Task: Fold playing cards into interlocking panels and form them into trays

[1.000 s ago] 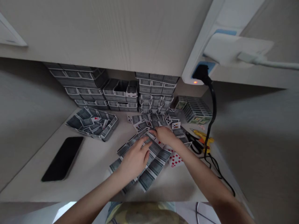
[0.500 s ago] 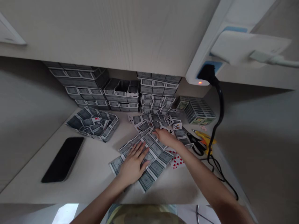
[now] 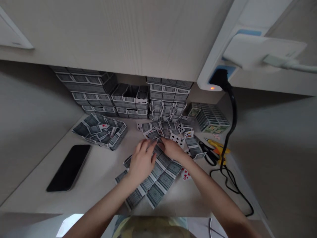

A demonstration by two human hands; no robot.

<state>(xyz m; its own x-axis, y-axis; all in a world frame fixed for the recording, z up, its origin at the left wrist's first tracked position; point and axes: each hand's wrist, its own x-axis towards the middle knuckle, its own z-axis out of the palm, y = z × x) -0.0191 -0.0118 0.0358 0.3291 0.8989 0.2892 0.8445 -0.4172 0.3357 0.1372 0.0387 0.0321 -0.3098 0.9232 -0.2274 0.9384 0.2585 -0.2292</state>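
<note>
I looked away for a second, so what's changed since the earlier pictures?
The left hand, flat on the joined, grey-patterned playing cards half a second ago, has moved forward to their far end, fingers near the right hand. I can't tell whether it grips them. The black, flat phone and open, grey, card-covered box stayed put.

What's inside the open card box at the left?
The open card box holds loose folded card pieces, mostly backs up, one showing a red mark. They overlap, so the box's floor beneath them and anything under the pile can't be seen.
</note>
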